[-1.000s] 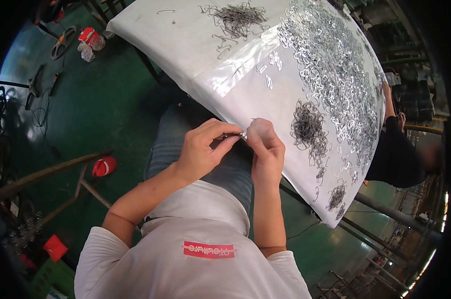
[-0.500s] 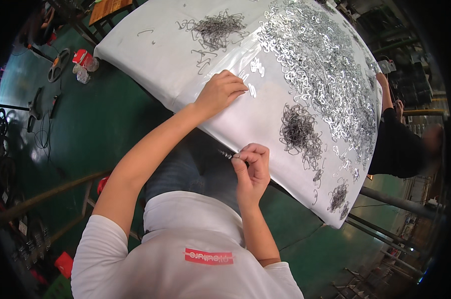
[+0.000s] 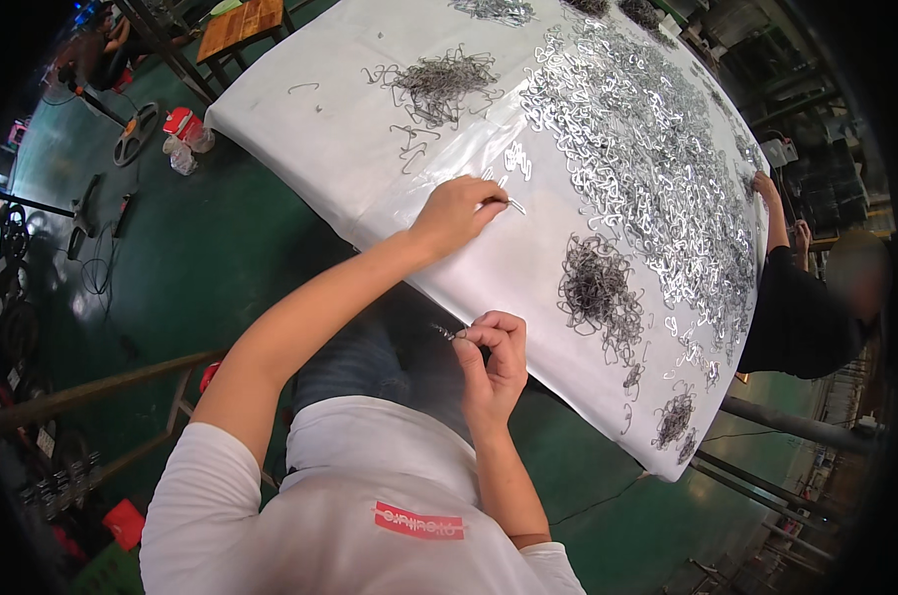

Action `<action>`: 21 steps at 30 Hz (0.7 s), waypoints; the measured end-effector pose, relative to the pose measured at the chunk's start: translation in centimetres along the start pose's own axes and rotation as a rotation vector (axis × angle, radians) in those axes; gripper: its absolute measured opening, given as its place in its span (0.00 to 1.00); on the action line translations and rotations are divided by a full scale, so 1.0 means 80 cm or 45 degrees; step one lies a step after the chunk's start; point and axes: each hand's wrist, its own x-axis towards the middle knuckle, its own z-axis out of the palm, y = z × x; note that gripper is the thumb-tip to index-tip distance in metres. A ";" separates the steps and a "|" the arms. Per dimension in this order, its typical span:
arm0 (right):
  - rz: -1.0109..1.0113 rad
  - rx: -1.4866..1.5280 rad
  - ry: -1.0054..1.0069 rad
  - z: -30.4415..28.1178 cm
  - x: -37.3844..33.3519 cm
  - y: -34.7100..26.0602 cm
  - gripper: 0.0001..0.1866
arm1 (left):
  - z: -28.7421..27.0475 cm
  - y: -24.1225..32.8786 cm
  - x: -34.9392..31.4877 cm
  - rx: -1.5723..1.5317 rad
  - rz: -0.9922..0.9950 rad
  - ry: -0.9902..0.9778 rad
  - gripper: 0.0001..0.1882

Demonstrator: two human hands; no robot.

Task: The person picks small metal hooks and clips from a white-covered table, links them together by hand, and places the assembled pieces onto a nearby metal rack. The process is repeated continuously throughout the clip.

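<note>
One bright wire piece lies on the worktop at the fingertips of the left hand, the hold unclear and a light pinch at one end likely cleanest, while the right hand, well apart, pinches a slim metal piece.

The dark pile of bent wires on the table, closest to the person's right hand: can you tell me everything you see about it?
The dark wire pile is a tangled heap of many thin, curved, hook-like pieces, dark grey and metal-looking. It is thickest near its upper left, then thins into loose bits trailing downward. It lies on the white table cover, between the right hand and the big silvery heap. Neither of the person's hands touches it. The pieces are too tangled to count.
</note>
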 end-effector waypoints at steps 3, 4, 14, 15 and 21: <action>0.000 -0.052 -0.009 0.001 0.001 0.002 0.04 | -0.048 0.056 -0.053 -0.356 -0.365 0.014 0.08; 0.019 -0.039 -0.011 0.003 0.001 0.003 0.04 | -0.064 0.075 -0.070 -0.372 -0.477 -0.046 0.08; -0.088 -0.094 -0.080 0.028 0.007 -0.001 0.05 | -0.117 0.136 -0.131 -0.536 -0.599 0.028 0.07; -0.105 -0.113 -0.080 0.030 0.007 -0.002 0.05 | -0.117 0.134 -0.133 -0.523 -0.577 0.053 0.07; -0.124 -0.165 -0.102 0.040 0.010 0.001 0.05 | -0.124 0.124 -0.143 -0.433 -0.541 0.105 0.07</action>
